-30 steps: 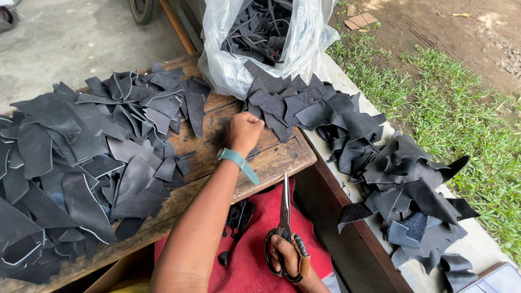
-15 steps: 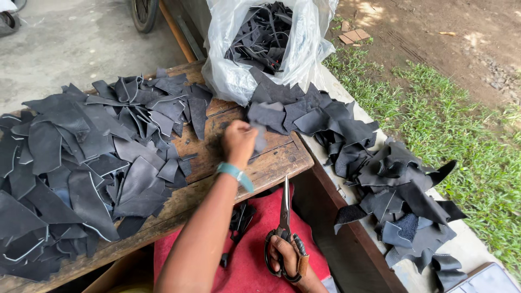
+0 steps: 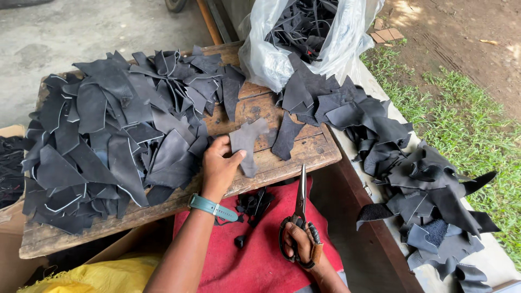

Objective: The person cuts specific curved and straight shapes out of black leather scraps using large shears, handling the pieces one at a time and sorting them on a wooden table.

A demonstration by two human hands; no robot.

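Note:
My left hand [image 3: 218, 165], with a teal band at the wrist, grips a grey cross-shaped leather scrap [image 3: 247, 142] over the worn wooden board [image 3: 271, 168]. My right hand [image 3: 299, 244] holds black scissors [image 3: 298, 214] low over my red-covered lap, blades shut and pointing up at the board's edge. A big heap of dark leather pieces [image 3: 108, 135] covers the left of the board, just left of my left hand.
A clear plastic bag [image 3: 282, 43] stuffed with dark scraps stands at the far edge. More leather pieces [image 3: 412, 184] trail along a ledge on the right, beside grass. Small offcuts [image 3: 251, 205] lie on the red cloth [image 3: 260, 255]. A yellow sack [image 3: 92, 276] sits lower left.
My left hand drew back from the scraps near the bag toward me, now with a grey cross-shaped piece in it. The scissors hand has hardly moved.

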